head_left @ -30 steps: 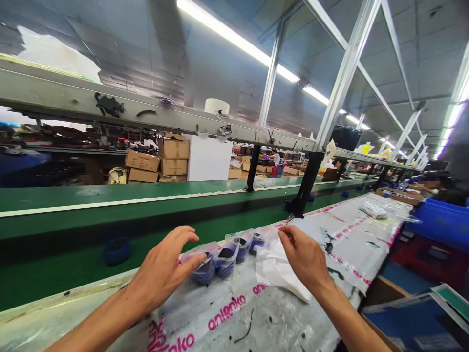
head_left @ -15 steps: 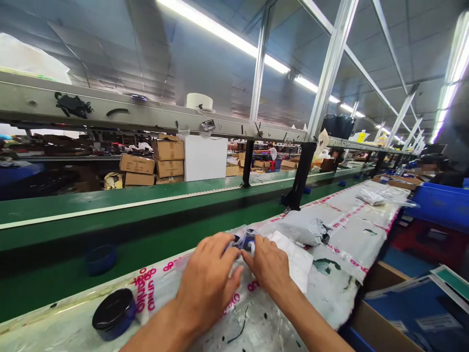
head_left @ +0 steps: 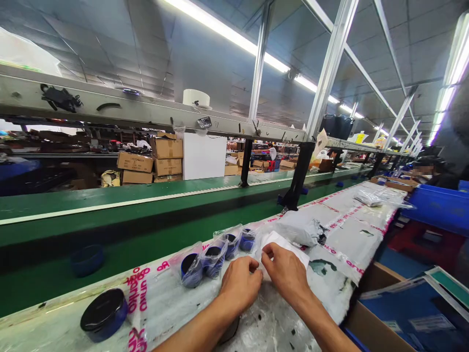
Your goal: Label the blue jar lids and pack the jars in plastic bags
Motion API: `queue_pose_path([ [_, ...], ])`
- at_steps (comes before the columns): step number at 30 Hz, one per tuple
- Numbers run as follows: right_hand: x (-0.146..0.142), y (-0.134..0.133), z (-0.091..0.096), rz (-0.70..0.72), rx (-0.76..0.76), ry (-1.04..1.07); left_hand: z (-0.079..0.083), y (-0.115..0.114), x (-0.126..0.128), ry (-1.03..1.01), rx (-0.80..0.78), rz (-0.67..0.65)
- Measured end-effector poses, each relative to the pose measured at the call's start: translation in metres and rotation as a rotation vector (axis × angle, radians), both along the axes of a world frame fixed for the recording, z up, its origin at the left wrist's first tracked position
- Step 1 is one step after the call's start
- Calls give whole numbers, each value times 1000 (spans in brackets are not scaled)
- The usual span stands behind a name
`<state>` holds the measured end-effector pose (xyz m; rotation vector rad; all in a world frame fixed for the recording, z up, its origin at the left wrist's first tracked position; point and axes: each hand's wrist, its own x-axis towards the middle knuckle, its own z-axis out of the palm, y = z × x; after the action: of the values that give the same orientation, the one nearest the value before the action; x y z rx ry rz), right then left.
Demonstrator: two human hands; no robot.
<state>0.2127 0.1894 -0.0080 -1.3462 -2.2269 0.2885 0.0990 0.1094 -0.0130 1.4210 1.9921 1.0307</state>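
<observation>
My left hand (head_left: 242,282) is closed with curled fingers, just right of a row of several blue, black-topped round parts in clear plastic bags, among them the leftmost bagged part (head_left: 191,270). What it holds, if anything, is hidden. My right hand (head_left: 287,271) pinches over the near left edge of a stack of white sheets or flat bags (head_left: 293,251); whether an edge is between its fingertips I cannot make out. A small gap separates the two hands. An unbagged round blue part with a glossy black top (head_left: 103,314) sits at the front left of the table.
A green conveyor (head_left: 146,249) runs behind the plastic-covered table (head_left: 351,234); a blurred blue part (head_left: 87,260) lies on it. A filled clear bag (head_left: 298,227) lies beyond the sheets. Blue bins (head_left: 439,208) and an open carton (head_left: 377,313) stand right. A person (head_left: 436,171) is farther off.
Both hands have drawn back from the bagged blue parts, which now show in a row. My right hand has moved over to the white stack. The view has shifted slightly.
</observation>
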Motion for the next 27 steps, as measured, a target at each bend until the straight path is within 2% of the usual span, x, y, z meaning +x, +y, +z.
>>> queue_pose_path([
  [5, 10, 16, -10, 121, -334, 340, -2, 9, 6, -11, 21, 22],
  [9, 15, 18, -13, 224, -614, 576, -1, 18, 7, -9, 44, 48],
  [14, 24, 14, -12, 234, -809, 760, -3, 33, 2, -35, 26, 57],
  [18, 28, 12, -10, 205, -866, 855, -6, 38, 1, -2, 4, 124],
  [23, 43, 21, 6, 266, -922, 1268, -8, 39, 6, 78, -57, 189],
  [25, 55, 28, 20, 260, -836, 1420, -9, 40, 6, 95, -78, 196],
  [27, 68, 32, 37, 230, -681, 1545, -9, 40, 5, 96, -92, 194],
])
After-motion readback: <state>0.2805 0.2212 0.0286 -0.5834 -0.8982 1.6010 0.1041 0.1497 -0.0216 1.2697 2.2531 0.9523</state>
